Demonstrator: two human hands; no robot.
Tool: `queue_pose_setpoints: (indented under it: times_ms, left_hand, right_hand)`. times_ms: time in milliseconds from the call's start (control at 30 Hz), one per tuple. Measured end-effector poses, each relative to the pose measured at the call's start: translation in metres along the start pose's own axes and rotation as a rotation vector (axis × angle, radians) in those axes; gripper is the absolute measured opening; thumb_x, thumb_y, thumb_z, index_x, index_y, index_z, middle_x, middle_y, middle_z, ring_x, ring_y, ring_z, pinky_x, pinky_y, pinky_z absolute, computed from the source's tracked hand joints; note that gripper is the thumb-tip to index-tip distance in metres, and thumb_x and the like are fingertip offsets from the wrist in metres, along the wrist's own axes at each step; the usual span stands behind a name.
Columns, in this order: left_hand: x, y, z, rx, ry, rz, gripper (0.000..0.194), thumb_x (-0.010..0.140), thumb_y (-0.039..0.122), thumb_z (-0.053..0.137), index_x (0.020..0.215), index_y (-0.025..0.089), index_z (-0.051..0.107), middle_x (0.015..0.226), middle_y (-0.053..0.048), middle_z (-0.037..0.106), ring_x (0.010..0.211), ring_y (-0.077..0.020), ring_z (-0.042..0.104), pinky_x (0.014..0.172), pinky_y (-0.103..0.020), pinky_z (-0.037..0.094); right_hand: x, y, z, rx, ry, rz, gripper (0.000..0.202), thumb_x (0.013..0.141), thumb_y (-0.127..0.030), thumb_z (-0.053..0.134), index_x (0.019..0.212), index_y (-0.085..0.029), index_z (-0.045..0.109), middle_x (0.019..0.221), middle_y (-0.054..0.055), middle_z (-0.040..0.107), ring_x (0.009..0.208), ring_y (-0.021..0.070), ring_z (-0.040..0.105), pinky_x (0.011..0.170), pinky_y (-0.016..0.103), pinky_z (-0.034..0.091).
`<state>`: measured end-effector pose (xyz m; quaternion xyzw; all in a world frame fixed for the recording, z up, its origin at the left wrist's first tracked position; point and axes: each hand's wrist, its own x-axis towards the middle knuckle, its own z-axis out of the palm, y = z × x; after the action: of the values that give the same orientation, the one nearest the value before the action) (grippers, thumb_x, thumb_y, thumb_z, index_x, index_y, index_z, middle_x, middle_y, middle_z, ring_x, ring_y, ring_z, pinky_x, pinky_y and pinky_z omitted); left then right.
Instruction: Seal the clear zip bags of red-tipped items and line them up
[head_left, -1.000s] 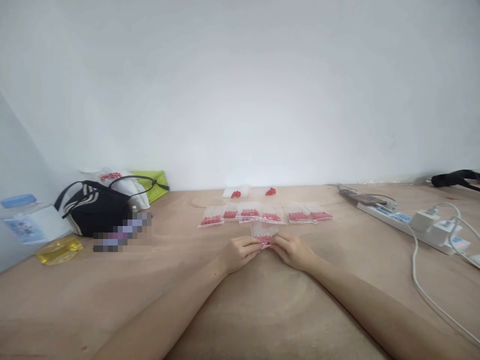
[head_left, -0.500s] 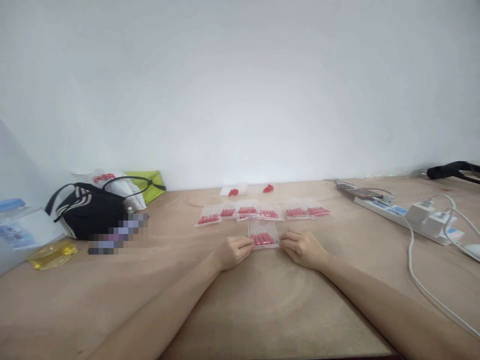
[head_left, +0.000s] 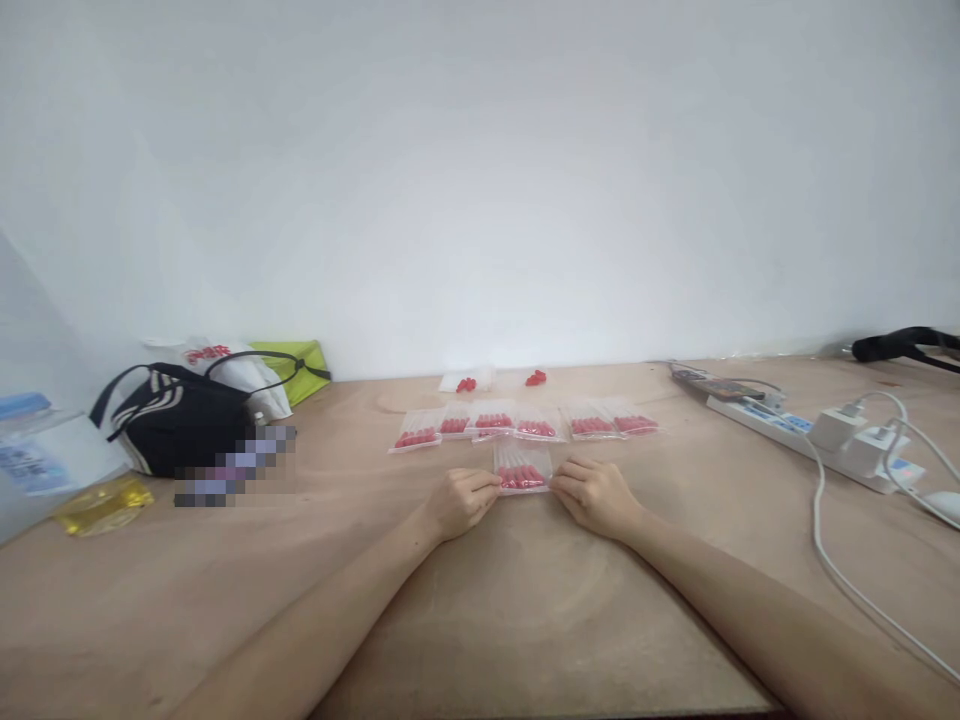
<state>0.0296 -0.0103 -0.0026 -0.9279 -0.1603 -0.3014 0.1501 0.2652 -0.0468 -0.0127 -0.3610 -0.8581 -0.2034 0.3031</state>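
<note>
A small clear plastic bag with red pieces lies flat on the wooden table between my hands. My left hand pinches its left edge and my right hand pinches its right edge. Just beyond it runs a row of several similar filled bags. Farther back, near the wall, lie a white bag with red pieces and a loose heap of red pieces.
At the left stand a black striped bag, a white bag, a green bag, a yellow packet and a clear box. At the right lie a power strip with plugs, white cables and a black object.
My hands slid apart from the bag's middle to its two edges, and the bag now lies flat with its red pieces showing.
</note>
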Motion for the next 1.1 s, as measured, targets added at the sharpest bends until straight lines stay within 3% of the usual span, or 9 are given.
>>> queue_pose_setpoints:
  times_ms: [167, 500, 700, 933, 1100]
  left_hand:
    - [0.009, 0.009, 0.002, -0.068, 0.015, -0.089, 0.018, 0.083, 0.022, 0.043, 0.083, 0.017, 0.060, 0.085, -0.004, 0.064, 0.080, -0.0139, 0.060, 0.072, -0.026, 0.050]
    - [0.012, 0.012, 0.007, -0.011, 0.075, 0.102, 0.017, 0.083, 0.016, 0.042, 0.087, 0.016, 0.059, 0.082, -0.005, 0.065, 0.081, -0.0153, 0.060, 0.073, -0.029, 0.050]
    - [0.010, 0.009, 0.001, 0.016, 0.104, 0.132, 0.017, 0.082, 0.015, 0.042, 0.084, 0.017, 0.059, 0.083, -0.004, 0.066, 0.080, -0.0140, 0.061, 0.072, -0.027, 0.051]
    - [0.006, 0.001, -0.011, 0.134, 0.165, 0.132, 0.014, 0.082, 0.012, 0.044, 0.081, 0.016, 0.057, 0.080, -0.004, 0.064, 0.078, -0.0136, 0.060, 0.071, -0.028, 0.051]
    - [0.008, 0.002, -0.015, 0.151, 0.158, 0.106, 0.017, 0.082, 0.012, 0.044, 0.071, 0.014, 0.056, 0.067, -0.003, 0.062, 0.065, -0.0125, 0.058, 0.061, -0.025, 0.049]
  right_hand:
    - [0.008, -0.011, 0.004, 0.000, 0.017, 0.022, 0.020, 0.081, -0.016, 0.042, 0.068, -0.019, 0.058, 0.064, 0.001, 0.055, 0.064, 0.0134, 0.046, 0.051, 0.025, 0.028]
    - [0.020, -0.034, 0.010, 0.022, 0.026, -0.015, 0.014, 0.080, -0.017, 0.043, 0.074, -0.019, 0.056, 0.066, 0.002, 0.055, 0.064, 0.0138, 0.047, 0.050, 0.024, 0.029]
    - [0.017, -0.028, 0.001, 0.061, 0.035, -0.007, 0.019, 0.079, -0.013, 0.039, 0.072, -0.018, 0.055, 0.065, 0.002, 0.056, 0.064, 0.0146, 0.046, 0.051, 0.025, 0.028]
    - [0.005, -0.009, -0.009, 0.197, 0.013, 0.108, 0.018, 0.080, -0.015, 0.040, 0.072, -0.018, 0.055, 0.068, 0.002, 0.057, 0.066, 0.0138, 0.050, 0.058, 0.023, 0.033]
    - [0.002, -0.002, -0.011, 0.232, -0.031, 0.147, 0.019, 0.081, -0.018, 0.040, 0.072, -0.019, 0.056, 0.070, 0.002, 0.058, 0.067, 0.0140, 0.052, 0.058, 0.023, 0.035]
